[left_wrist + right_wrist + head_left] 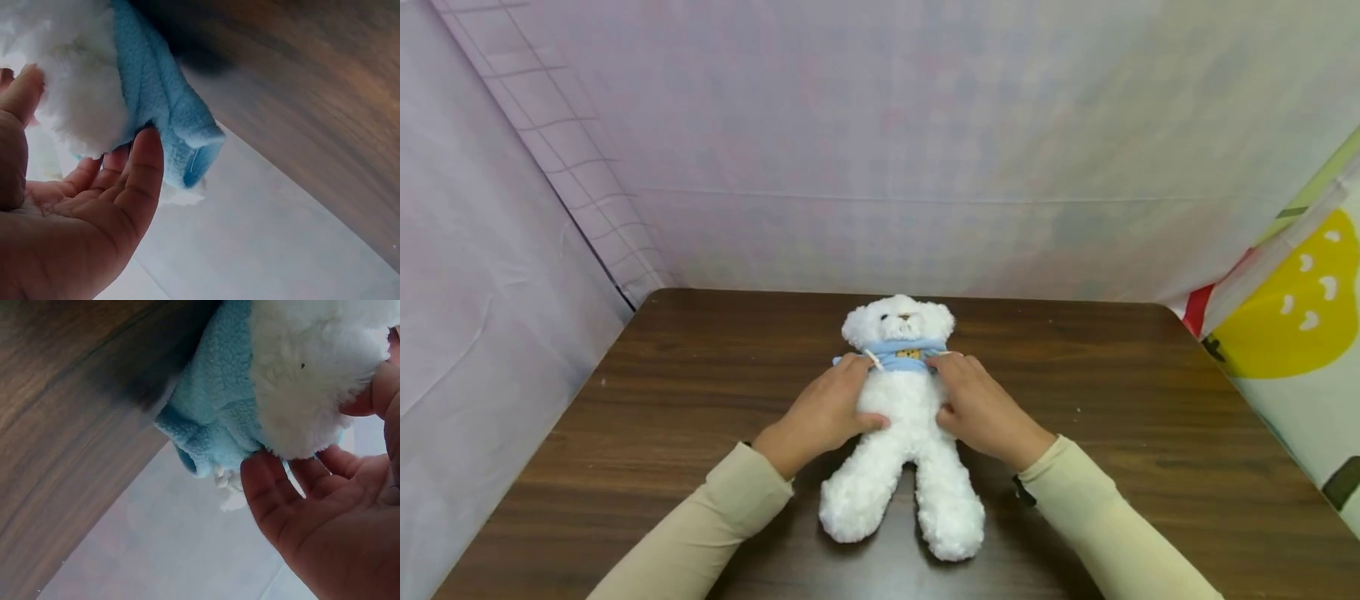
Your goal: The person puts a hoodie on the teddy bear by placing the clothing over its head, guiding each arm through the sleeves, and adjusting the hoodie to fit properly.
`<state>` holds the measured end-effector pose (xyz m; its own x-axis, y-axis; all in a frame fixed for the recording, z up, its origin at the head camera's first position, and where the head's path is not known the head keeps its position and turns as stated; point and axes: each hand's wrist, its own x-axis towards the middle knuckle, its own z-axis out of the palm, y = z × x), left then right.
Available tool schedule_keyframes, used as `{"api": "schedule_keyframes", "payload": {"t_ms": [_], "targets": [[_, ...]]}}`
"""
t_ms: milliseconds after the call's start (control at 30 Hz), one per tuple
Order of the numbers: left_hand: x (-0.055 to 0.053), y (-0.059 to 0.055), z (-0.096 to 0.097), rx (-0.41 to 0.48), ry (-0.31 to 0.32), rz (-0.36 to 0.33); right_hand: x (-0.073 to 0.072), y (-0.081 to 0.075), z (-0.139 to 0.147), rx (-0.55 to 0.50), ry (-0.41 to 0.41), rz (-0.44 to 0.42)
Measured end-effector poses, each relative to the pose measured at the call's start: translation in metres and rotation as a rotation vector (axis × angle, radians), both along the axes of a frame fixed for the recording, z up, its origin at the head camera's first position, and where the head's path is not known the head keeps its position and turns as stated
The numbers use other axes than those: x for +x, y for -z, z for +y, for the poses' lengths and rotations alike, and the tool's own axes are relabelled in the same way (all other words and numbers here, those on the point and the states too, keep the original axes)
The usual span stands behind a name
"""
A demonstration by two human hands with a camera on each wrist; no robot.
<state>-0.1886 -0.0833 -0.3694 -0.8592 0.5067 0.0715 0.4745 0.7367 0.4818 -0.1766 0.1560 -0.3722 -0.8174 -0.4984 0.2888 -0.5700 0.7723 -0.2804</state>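
Observation:
A white plush teddy bear (904, 400) lies face up on the table, its head away from me and legs apart. Bunched around its chest is a light blue hoodie (901, 353) with a yellow print and a white drawstring. My left hand (822, 417) grips the hoodie's lower edge on one side with bent fingers, its thumb against the belly. On the other side, my right hand (987, 410) grips the same edge, thumb also on the fur. Both wrist views show fingertips at the hem of the blue cloth (156, 94); some are hidden by fur and fabric.
The brown wooden table (700, 392) extends to both sides of the bear. Pale fabric (895, 150) hangs behind its far edge, and a white curtain (482, 275) hangs on the left. On the right hangs cloth with a yellow fruit print (1292, 308).

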Motion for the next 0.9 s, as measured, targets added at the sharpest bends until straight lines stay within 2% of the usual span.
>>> {"api": "schedule_keyframes", "payload": {"t_ms": [100, 267, 333, 433, 633, 900], "targets": [[-0.003, -0.002, -0.002, -0.021, -0.007, -0.024, -0.001, -0.005, 0.005, 0.012, -0.053, -0.074], [-0.005, -0.003, -0.005, -0.013, 0.017, -0.044, -0.004, -0.018, 0.018, -0.001, -0.124, -0.303], [-0.006, -0.002, -0.006, -0.002, 0.019, -0.049, -0.005, -0.021, 0.019, 0.003, -0.137, -0.359], [-0.005, -0.001, -0.006, 0.006, 0.018, -0.054, -0.005, -0.021, 0.017, 0.038, -0.151, -0.327], [-0.005, 0.0, -0.006, -0.002, 0.031, -0.041, -0.003, -0.016, 0.012, 0.089, -0.109, -0.161], [-0.005, 0.003, -0.007, 0.009, 0.015, -0.052, -0.001, -0.01, 0.009, 0.061, -0.078, -0.087]]}}
